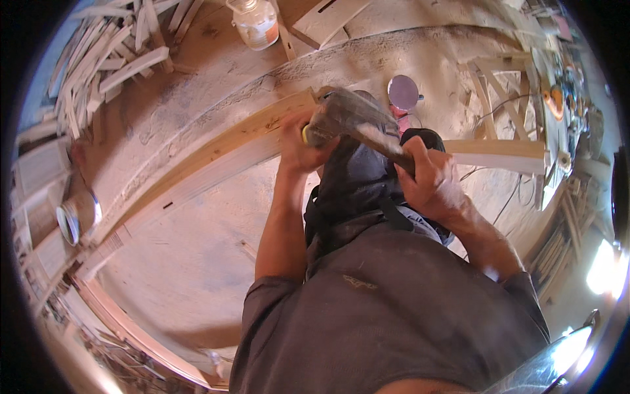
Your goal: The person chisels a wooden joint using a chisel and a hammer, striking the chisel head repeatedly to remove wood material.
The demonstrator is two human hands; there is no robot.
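Observation:
My right hand (pixel 433 177) is wrapped round the wooden handle of a mallet (pixel 354 118). The mallet's big greyish head is smeared by motion and lies over my left hand. My left hand (pixel 298 144) is closed beside the long wooden beam (pixel 243 128), and a small yellow edge shows next to its fingers. The mallet head hides what that hand grips. The beam passes under my dark-trousered legs and comes out again at the right.
Loose wood strips (pixel 105 59) are heaped at the far left. Ahead stands a translucent plastic jug (pixel 257 29) near a slotted board (pixel 328 20). A round purplish disc (pixel 403 92) sits beyond my legs. A wooden trestle (pixel 505 92) is at the right, with a cable nearby.

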